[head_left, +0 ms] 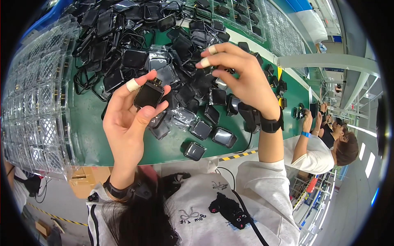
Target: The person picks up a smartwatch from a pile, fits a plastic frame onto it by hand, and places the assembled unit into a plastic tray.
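Head view: left hand [127,119] grips black square part [148,95]

Many small see-through plastic bags [164,61] lie mixed into the big pile of black square parts on the green table [90,131], and some of them wrap a part all around. Tall stacks of clear plastic trays [39,106] with little square pockets stand along the left side of the table, and more clear trays [283,33] lie at the far right. A brown cardboard box [84,178] sits low down under the near edge of the table.
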The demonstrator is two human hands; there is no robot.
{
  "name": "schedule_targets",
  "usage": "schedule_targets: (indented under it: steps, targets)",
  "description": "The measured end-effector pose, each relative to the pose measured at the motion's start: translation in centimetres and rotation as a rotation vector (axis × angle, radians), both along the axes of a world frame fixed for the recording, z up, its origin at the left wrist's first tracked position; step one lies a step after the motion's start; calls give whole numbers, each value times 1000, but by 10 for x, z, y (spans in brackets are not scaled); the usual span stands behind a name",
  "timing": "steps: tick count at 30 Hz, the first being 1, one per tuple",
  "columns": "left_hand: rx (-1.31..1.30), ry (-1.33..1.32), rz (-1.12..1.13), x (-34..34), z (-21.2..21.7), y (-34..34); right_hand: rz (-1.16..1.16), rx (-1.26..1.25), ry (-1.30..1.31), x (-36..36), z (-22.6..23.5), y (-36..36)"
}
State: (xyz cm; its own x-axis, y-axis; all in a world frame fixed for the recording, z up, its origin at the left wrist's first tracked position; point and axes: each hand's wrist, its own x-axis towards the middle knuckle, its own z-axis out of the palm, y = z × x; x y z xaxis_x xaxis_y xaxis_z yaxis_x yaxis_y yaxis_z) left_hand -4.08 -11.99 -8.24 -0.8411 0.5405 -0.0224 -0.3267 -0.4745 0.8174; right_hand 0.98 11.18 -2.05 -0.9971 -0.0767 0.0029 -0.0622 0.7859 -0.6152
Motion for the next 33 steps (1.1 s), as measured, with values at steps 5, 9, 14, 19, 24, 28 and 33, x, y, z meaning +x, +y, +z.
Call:
schedule_targets:
  steps: [5,9,14,19,24,28,33]
  targets:
    - [-38,28,0,3,7,-3,-61,74,58,-2,-5,4]
    - [-59,72,-26,3,10,0,-36,346,280,-20,-17,7]
    - [-30,-13,-19,10,12,1,33,428,411,-30,-36,3]
    - [-85,-1,-27,12,9,2,-9,135,216,-3,-13,3]
    - [-76,-22,-37,19,9,18,-266,-223,193,19,-9,-5]
    - [-27,-8,-85,26,8,29,-383,-342,229,35,-5,-18]
    - [135,-90,-249,35,9,34,-232,-114,352,51,3,-33]
